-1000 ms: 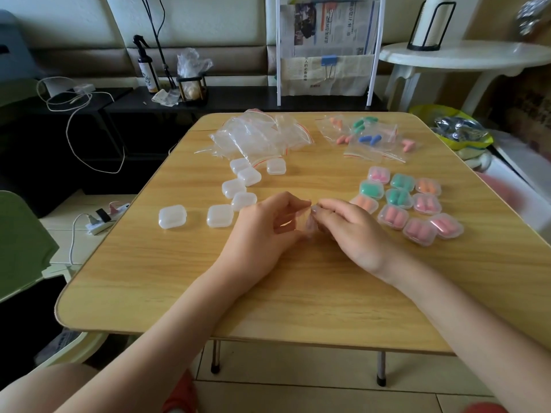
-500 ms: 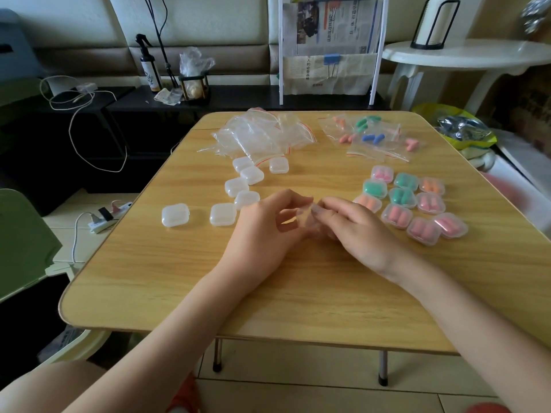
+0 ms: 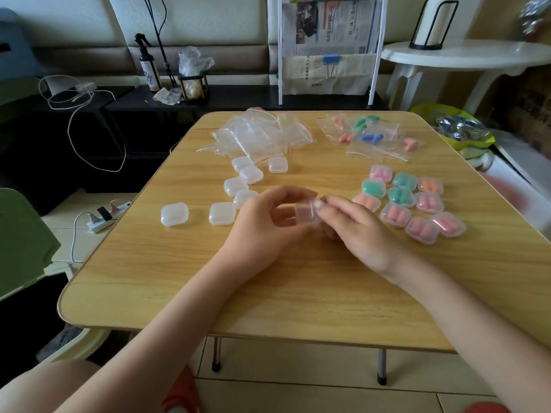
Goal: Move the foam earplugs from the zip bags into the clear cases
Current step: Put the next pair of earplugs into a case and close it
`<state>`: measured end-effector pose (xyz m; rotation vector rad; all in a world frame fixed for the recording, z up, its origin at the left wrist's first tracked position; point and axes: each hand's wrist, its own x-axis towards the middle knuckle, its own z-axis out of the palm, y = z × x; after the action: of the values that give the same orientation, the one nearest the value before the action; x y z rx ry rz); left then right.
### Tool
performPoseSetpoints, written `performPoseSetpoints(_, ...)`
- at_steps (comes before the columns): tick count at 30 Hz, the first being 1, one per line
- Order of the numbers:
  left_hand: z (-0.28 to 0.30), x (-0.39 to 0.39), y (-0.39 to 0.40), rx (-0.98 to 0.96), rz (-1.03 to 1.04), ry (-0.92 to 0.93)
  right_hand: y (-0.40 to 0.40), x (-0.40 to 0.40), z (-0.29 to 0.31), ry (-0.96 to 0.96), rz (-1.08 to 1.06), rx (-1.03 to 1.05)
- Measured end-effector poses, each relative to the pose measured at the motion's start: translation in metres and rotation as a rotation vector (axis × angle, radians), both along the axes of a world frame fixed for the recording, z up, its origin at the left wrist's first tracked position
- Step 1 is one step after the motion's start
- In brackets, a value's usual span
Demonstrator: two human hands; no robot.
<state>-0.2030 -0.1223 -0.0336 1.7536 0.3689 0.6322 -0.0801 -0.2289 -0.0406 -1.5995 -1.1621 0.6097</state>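
Here, both hands point(image 3: 310, 222) gripping clear case point(image 3: 307, 214), above table point(image 3: 298, 293)

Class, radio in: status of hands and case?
Left hand and right hand both grip one clear case. Contents unclear. Nothing in the way.

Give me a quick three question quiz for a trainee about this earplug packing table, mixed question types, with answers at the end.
1. True or false: the blue earplugs are already in a clear case.
2. Which group lies nearer the person's right side? A) filled cases B) empty cases
3. Fill in: both hands, left and right, hold one small clear ____.

Key:
1. False; they lie in a zip bag.
2. A
3. case
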Motion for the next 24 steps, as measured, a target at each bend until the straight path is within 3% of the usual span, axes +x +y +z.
performPoseSetpoints(5, 0.004, -0.002, 0.003, -0.334, -0.099, 0.045, -0.002, 0.003, 0.003, -0.063, -0.021, 0.177)
performPoseSetpoints(10, 0.009, -0.002, 0.005, -0.622, -0.081, -0.031, -0.002, -0.001, 0.002, -0.268, -0.077, 0.214)
performPoseSetpoints(16, 0.007, -0.003, 0.003, -0.753, -0.093, -0.062, -0.003, -0.006, -0.001, -0.343, -0.052, 0.177)
performPoseSetpoints(24, 0.002, 0.000, 0.004, -0.666, -0.032, -0.022, -0.003, -0.007, -0.002, -0.386, 0.006, 0.111)
